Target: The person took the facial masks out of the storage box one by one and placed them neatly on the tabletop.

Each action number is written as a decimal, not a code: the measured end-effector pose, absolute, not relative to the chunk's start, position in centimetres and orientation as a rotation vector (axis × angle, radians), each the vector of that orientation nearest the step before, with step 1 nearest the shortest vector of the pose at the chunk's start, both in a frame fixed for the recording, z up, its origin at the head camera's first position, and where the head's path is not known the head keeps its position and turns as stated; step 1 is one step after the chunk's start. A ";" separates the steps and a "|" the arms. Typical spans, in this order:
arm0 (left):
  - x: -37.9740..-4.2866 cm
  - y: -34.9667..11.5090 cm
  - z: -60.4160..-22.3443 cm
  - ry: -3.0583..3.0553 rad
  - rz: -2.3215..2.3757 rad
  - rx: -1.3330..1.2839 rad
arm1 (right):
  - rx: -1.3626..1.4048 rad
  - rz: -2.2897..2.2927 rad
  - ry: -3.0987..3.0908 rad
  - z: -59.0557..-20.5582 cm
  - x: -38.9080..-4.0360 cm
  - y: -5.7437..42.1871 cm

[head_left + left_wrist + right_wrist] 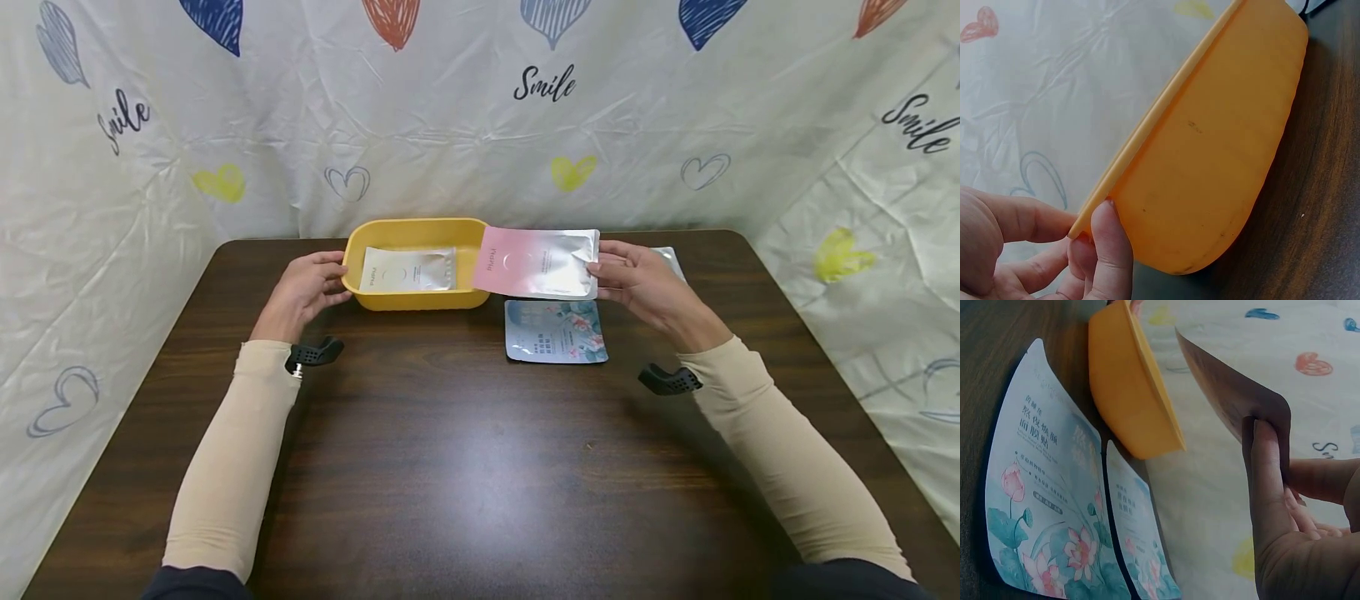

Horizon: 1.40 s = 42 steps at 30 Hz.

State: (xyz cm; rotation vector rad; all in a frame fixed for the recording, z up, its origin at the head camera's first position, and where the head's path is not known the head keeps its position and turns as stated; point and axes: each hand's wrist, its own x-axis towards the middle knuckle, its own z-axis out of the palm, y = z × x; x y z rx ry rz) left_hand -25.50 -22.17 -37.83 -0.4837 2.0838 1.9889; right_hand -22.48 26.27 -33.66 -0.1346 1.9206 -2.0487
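Note:
A yellow plastic tub point(420, 302) stands at the back of the table, its left end pinched at the rim by my left hand point(303, 287). The left wrist view has the thumb and fingers point(1110, 250) on that rim. Inside the tub lies a pale face mask packet point(408, 269). My right hand point(648, 283) pinches a pink and silver face mask packet point(532, 262) by its right edge, raised, with its left edge over the tub's right end. Below it on the table lies a light blue face mask packet point(555, 332) with flowers.
A second blue packet point(1138, 531) lies beyond the first in the right wrist view. Behind my right hand, a silvery packet point(670, 260) shows only in part. A white curtain point(450, 167) with hearts hangs right behind the brown table point(450, 458).

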 end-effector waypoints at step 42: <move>-25.6 -22.4 -38.0 2.073 1.998 -0.483 | 0.012 -1.985 2.016 -34.2 -20.0 33.8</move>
